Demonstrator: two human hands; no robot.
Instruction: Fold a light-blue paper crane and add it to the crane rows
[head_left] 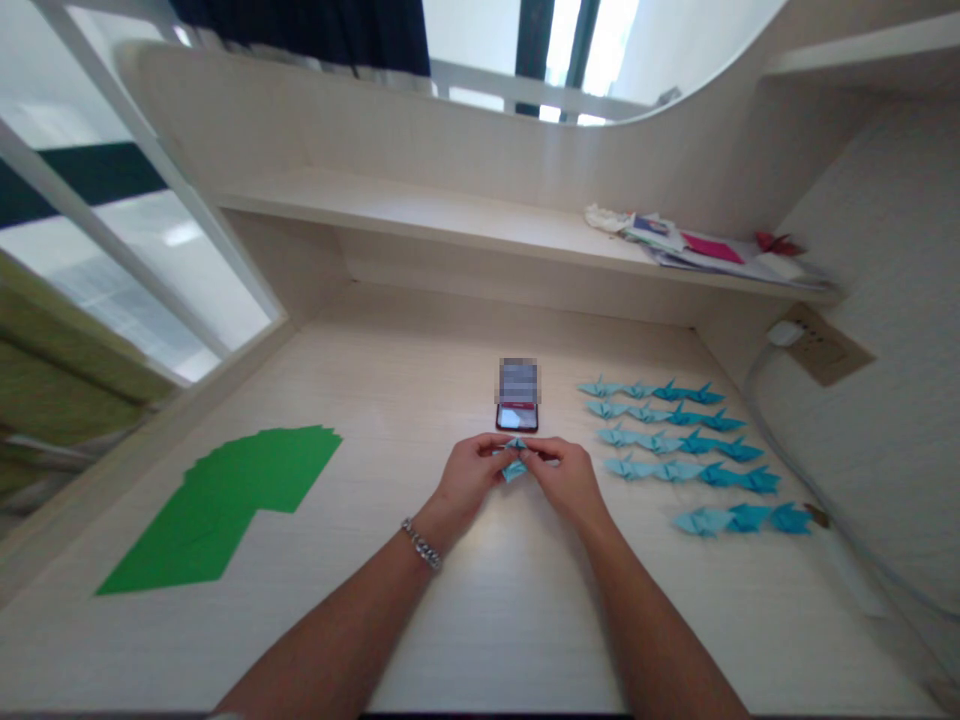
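Observation:
A small piece of light blue folded paper [514,469] is pinched between my two hands, over the middle of the desk. My left hand [471,478] grips its left side, and a chain bracelet [421,544] circles that wrist. On the other side my right hand [564,474] has its thumb and fingers closed on the same paper. Parts of the paper are covered by my fingertips. Just beyond my hands lies a phone [517,416], its screen lit and partly blurred. To the right, several folded blue paper cranes [679,440] lie in rows, pale ones left and deeper blue ones right.
Green paper sheets [225,500] lie fanned out on the desk [405,380] at the left. A shelf [465,225] runs along the back, with papers [697,245] on its right part. A white cable [795,460] hangs from the wall socket [829,345] at the right.

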